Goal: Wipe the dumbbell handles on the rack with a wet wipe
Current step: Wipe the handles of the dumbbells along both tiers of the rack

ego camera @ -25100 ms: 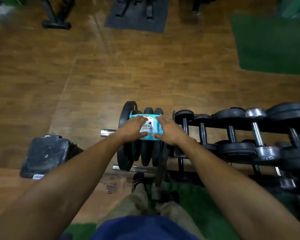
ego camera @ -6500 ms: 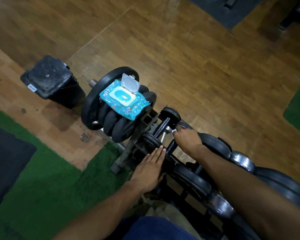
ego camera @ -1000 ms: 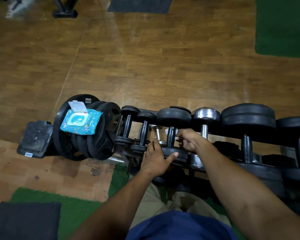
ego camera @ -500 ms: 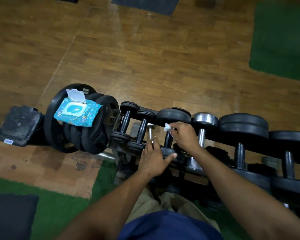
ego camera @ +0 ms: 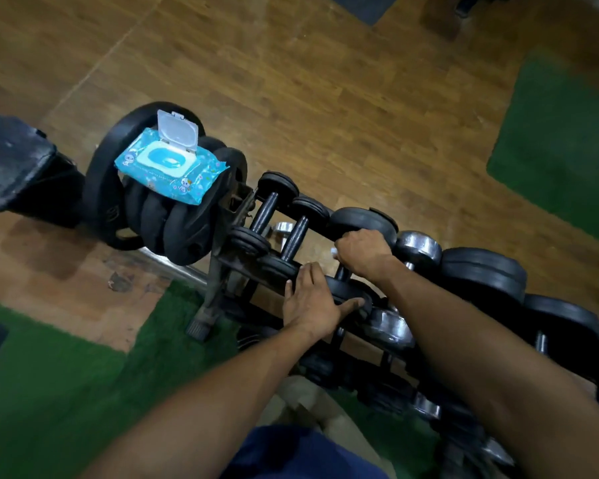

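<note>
At frame centre the right hand (ego camera: 362,252) curls round the third dumbbell's handle (ego camera: 341,273) with a wet wipe (ego camera: 334,251) while the left hand (ego camera: 313,300), fingers flat, steadies its near head, which could roll and pinch them.

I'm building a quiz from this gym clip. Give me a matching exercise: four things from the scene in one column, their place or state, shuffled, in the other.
1. wipes pack
2. left hand
3. right hand
4. bin

A. curled round a dumbbell handle, with a wipe
B. on the floor, left of the plates
C. lid open, on the weight plates
D. flat on a dumbbell head

Pairs: 1-C, 2-D, 3-A, 4-B
</note>
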A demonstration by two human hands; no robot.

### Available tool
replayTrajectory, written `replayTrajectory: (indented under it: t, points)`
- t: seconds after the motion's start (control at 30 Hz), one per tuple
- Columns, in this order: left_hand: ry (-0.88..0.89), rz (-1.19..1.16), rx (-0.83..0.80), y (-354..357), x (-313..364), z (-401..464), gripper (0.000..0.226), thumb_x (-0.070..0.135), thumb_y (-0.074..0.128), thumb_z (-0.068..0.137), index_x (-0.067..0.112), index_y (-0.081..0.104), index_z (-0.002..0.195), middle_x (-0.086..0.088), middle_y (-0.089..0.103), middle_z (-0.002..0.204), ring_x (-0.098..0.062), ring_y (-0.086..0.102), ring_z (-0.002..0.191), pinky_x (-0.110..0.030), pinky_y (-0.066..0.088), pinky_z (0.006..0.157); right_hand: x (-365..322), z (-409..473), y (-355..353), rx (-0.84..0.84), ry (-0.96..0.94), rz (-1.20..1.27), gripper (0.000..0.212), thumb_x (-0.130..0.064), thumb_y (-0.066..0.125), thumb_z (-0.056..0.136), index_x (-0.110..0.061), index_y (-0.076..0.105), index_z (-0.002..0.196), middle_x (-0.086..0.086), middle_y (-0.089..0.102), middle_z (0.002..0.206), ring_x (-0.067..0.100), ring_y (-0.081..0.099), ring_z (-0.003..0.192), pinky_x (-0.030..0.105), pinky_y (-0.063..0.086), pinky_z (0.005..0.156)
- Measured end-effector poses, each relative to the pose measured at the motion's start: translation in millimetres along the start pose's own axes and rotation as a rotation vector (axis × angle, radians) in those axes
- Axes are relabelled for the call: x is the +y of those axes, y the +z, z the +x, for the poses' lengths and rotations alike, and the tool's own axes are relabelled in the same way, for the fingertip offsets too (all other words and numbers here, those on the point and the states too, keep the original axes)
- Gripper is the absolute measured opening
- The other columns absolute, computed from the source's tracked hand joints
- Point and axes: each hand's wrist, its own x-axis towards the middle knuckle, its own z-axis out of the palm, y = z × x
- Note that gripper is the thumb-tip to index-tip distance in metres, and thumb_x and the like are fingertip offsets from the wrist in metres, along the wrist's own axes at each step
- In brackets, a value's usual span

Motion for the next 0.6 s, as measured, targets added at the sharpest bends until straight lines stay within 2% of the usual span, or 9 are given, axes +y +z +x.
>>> replayTrajectory:
  t: [0.13,0.3,0.37,0.47,0.53,0.6]
  points:
    - [0.02,-0.007,-0.004,0.7,-2.5,1.3,0.125,0.091,0.05,0.077,0.01,0.008,0.161,-0.008,0.013,0.17,-0.024,0.008,0.158,-0.052,0.007,0.127,-0.2,1.9,0.4,0.02,-0.04,-0.118,0.02,-0.021,0.051,0.101,-0.017,0.071,0.101,0.003,0.072,0.095,0.025,0.069,0.083,0.034,0.042,0.056]
    - [0.031,-0.018,-0.003,2.9,-4.6,2.8,0.126,0.093,0.049,0.076,0.01,0.007,0.162,-0.008,0.012,0.171,-0.024,0.006,0.158,-0.053,0.005,0.127,-4.7,0.2,-2.0,0.033,-0.038,-0.071,0.025,-0.014,0.043,0.101,-0.014,0.06,0.12,0.008,0.068,0.098,0.031,0.068,0.079,0.035,0.039,0.052]
    - [0.034,-0.016,-0.001,1.1,-4.0,2.8,0.126,0.093,0.05,0.076,0.011,0.008,0.161,-0.009,0.013,0.17,-0.024,0.008,0.158,-0.054,0.005,0.126,-9.8,2.3,-8.9,-0.079,-0.029,-0.067,0.024,-0.012,0.045,0.099,-0.013,0.065,0.112,0.009,0.067,0.098,0.032,0.066,0.079,0.036,0.042,0.055]
    - [0.023,0.009,-0.003,-0.3,-3.2,1.6,0.126,0.093,0.049,0.076,0.013,0.004,0.162,-0.008,0.012,0.171,-0.023,0.008,0.158,-0.054,0.003,0.126,-15.2,9.8,-17.1,-0.324,-0.034,0.004,0.018,-0.012,0.051,0.092,-0.011,0.068,0.092,0.005,0.063,0.084,0.024,0.061,0.066,0.033,0.049,0.058]
    - [0.022,0.019,0.005,0.2,-3.3,1.1,0.126,0.093,0.048,0.076,0.013,0.003,0.163,-0.007,0.012,0.171,-0.023,0.009,0.158,-0.055,0.002,0.126,-16.1,15.5,-16.4,-0.461,-0.055,0.152,0.019,-0.019,0.053,0.09,-0.017,0.072,0.093,0.005,0.068,0.084,0.022,0.066,0.066,0.033,0.056,0.062]
    - [0.021,0.013,0.02,1.5,-3.6,1.3,0.127,0.094,0.048,0.075,0.013,0.003,0.162,-0.007,0.013,0.17,-0.023,0.011,0.158,-0.055,0.003,0.126,-17.1,17.1,-13.6,-0.583,-0.067,0.313,0.025,-0.019,0.049,0.091,-0.021,0.073,0.099,0.006,0.071,0.091,0.023,0.07,0.074,0.033,0.058,0.064]
